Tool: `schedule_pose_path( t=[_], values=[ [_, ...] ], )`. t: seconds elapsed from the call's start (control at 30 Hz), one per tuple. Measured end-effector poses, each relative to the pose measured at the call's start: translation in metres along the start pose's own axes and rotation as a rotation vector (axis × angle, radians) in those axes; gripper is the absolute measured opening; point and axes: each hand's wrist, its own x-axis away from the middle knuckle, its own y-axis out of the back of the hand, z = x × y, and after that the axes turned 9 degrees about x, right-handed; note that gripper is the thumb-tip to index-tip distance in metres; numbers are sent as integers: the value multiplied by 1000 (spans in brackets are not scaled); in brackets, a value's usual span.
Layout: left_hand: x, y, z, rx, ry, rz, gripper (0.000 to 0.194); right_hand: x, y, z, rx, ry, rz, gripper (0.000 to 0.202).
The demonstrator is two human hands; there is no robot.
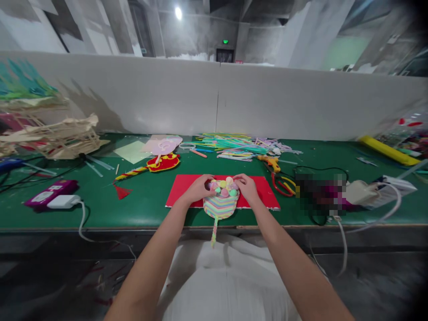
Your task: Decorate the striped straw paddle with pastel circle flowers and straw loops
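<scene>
A round fan (pixel 220 206) with pastel zigzag stripes lies partly on a red board (pixel 264 191), its twisted handle over the table's front edge. Several small pastel balls (pixel 224 192) cover its upper part. At the fan's upper left edge, my left hand (pixel 201 188) has its fingers bent around the rim and the balls there. My right hand (pixel 246 187) is at the upper right edge, thumb and fingertips brought together on the rim. Both hands grip the fan from its two sides.
Behind the board lie a red-and-yellow fan (pixel 163 163) and a pile of pastel pipe cleaners (pixel 230 145). To the right are an orange glue gun (pixel 270 162), scissors (pixel 283 185) and cables. A purple power strip (pixel 50 195) with a white plug sits left.
</scene>
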Motion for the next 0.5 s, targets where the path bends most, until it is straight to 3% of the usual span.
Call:
schedule_pose_path(
  t=[0.33, 0.5],
  values=[
    [0, 3, -2, -59, 14, 38, 51, 1, 1, 5, 85, 54, -19, 26],
    [0, 3, -4, 22, 81, 26, 47, 2, 3, 3, 140, 40, 8, 23]
  ],
)
